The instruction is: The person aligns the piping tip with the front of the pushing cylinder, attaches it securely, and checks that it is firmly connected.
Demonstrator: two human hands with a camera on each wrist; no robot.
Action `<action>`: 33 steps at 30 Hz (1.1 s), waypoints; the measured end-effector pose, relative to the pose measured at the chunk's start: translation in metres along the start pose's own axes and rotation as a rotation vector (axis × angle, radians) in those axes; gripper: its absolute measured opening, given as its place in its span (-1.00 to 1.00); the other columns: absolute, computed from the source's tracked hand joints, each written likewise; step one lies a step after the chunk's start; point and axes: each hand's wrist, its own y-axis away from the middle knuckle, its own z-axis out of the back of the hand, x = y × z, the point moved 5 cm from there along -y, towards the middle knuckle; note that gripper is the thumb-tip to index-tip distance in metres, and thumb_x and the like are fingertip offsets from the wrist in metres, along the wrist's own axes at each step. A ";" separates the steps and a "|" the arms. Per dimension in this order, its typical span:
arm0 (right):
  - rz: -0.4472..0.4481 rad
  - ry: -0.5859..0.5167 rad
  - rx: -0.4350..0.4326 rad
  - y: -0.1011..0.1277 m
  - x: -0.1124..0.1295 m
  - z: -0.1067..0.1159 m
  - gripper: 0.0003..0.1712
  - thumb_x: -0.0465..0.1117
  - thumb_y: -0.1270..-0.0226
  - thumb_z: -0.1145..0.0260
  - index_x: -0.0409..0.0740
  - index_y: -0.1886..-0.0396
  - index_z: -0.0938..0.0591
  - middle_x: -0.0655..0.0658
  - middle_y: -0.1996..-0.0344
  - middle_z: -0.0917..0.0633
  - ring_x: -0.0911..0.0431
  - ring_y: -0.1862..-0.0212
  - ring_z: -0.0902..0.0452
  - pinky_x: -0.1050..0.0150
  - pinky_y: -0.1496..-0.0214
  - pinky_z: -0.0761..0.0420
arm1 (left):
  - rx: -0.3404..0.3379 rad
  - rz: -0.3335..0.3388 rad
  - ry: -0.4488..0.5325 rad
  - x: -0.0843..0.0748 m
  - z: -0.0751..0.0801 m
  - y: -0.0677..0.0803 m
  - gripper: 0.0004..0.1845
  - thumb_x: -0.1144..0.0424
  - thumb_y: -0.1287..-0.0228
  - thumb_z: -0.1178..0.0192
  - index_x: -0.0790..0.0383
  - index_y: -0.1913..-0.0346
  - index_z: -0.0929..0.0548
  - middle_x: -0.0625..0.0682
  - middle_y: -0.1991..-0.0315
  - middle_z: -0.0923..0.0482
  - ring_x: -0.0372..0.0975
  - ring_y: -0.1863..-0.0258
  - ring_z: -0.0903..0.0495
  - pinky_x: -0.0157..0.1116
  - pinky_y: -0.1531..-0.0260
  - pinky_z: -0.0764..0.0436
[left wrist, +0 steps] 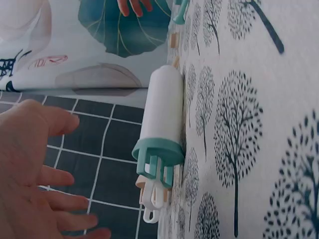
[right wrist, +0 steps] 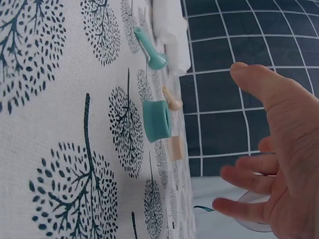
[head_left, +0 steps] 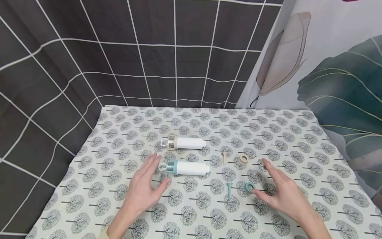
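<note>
A white plunger-type cylinder with a teal collar and a clear looped handle (head_left: 191, 168) lies on its side on the table. My left hand (head_left: 143, 189) hovers by its handle end, fingers spread and holding nothing. In the left wrist view the teal-collared cylinder (left wrist: 163, 107) is apart from the fingers. On the other side, my right hand (head_left: 285, 196) is spread beside a small teal ring (head_left: 246, 188), its thumb tip overlapping the ring's edge in the head view. The right wrist view shows a gap between that thumb and the teal ring (right wrist: 156, 121).
A matching beige-collared cylinder (head_left: 189, 143) lies behind the teal one. To the right are a teal flared peg (head_left: 229, 191), a beige flared peg (head_left: 224, 157) and a beige ring (head_left: 243, 162). Tree-print cloth (head_left: 191, 215) covers the table; a dark grid curtain (head_left: 155, 59) hangs behind.
</note>
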 end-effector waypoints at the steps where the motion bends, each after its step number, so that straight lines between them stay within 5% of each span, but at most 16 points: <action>1: 0.014 -0.008 -0.014 0.001 0.000 0.000 0.26 0.01 0.26 -0.71 -0.23 -0.49 -0.31 -0.39 -0.05 -0.65 -0.21 0.22 -0.67 -0.10 0.11 -0.65 | -0.026 -0.023 0.025 -0.001 0.000 0.000 -0.26 0.15 -0.14 -0.43 0.40 -0.34 -0.45 0.24 -0.38 -0.35 0.15 -0.31 -0.39 0.17 -0.22 -0.36; 7: 0.079 -0.070 -0.072 0.001 -0.001 0.000 -0.06 -0.24 0.22 -0.67 -0.31 -0.28 -0.53 -0.23 -0.01 -0.71 -0.01 0.23 -0.71 0.50 0.06 -0.56 | -0.108 -0.120 0.193 -0.013 0.000 -0.001 -0.51 0.51 0.01 -0.45 0.46 -0.07 -0.63 0.25 0.06 -0.69 -0.03 0.27 -0.73 -0.13 0.16 -0.68; 14: 0.047 -0.102 -0.068 0.006 -0.002 -0.002 -0.20 -0.42 0.29 -0.63 -0.32 -0.13 -0.61 -0.17 0.14 -0.74 0.09 0.35 -0.70 0.49 0.24 -0.59 | -0.003 -0.037 0.362 -0.026 -0.013 0.001 -0.62 0.62 0.00 -0.39 0.46 0.03 -0.68 0.22 0.22 -0.72 -0.21 0.42 -0.71 -0.46 0.46 -0.63; 21: 0.048 -0.164 -0.079 0.008 -0.002 -0.005 -0.24 -0.49 0.30 -0.61 -0.33 -0.08 -0.62 -0.18 0.20 -0.73 0.08 0.36 -0.69 0.49 0.27 -0.60 | 0.067 -0.013 0.462 -0.037 -0.025 0.002 -0.66 0.62 -0.05 -0.37 0.43 0.05 -0.69 0.14 0.33 -0.71 -0.25 0.45 -0.69 -0.45 0.47 -0.64; 33: 0.026 -0.192 -0.072 0.013 -0.004 -0.010 -0.31 -0.48 0.29 -0.62 -0.31 -0.01 -0.64 -0.11 0.29 -0.73 0.11 0.38 -0.68 0.48 0.30 -0.61 | 0.087 0.043 0.486 -0.043 -0.041 0.000 -0.65 0.55 -0.04 -0.42 0.42 0.05 -0.68 0.17 0.30 -0.73 -0.27 0.46 -0.70 -0.45 0.49 -0.63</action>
